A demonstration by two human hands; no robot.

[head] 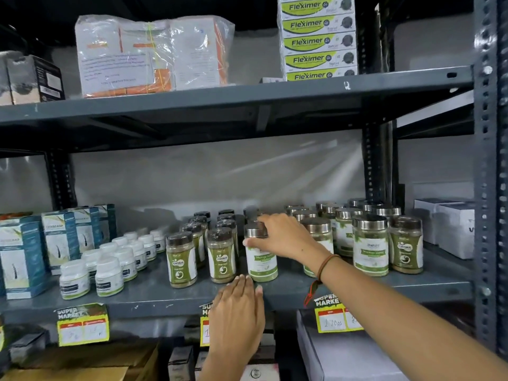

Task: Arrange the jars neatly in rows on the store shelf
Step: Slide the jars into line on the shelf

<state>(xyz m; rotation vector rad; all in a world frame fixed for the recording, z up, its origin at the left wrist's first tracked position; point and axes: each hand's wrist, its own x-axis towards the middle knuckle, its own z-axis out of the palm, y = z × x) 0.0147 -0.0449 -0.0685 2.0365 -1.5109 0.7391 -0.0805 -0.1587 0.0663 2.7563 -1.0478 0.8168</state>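
Note:
A silver-lidded jar (261, 264) of green powder stands near the front of the grey shelf (154, 298), and my right hand (286, 236) grips its lid and upper body from the right. My left hand (237, 306) rests flat on the shelf's front edge just below that jar, fingers together, holding nothing. Two rows of dark-lidded Gaska jars (181, 261) stand to its left. More silver-lidded jars (369, 244) cluster to the right, with one dark-lidded jar (406, 244) at the far right front.
Small white bottles (108, 272) and blue-white boxes (23, 255) fill the shelf's left part. White boxes (450, 229) sit at the right by the steel upright (489, 188). Price tags (82, 324) hang on the shelf edge. The upper shelf holds Fleximer cartons (317, 41) and a wrapped bundle (154, 55).

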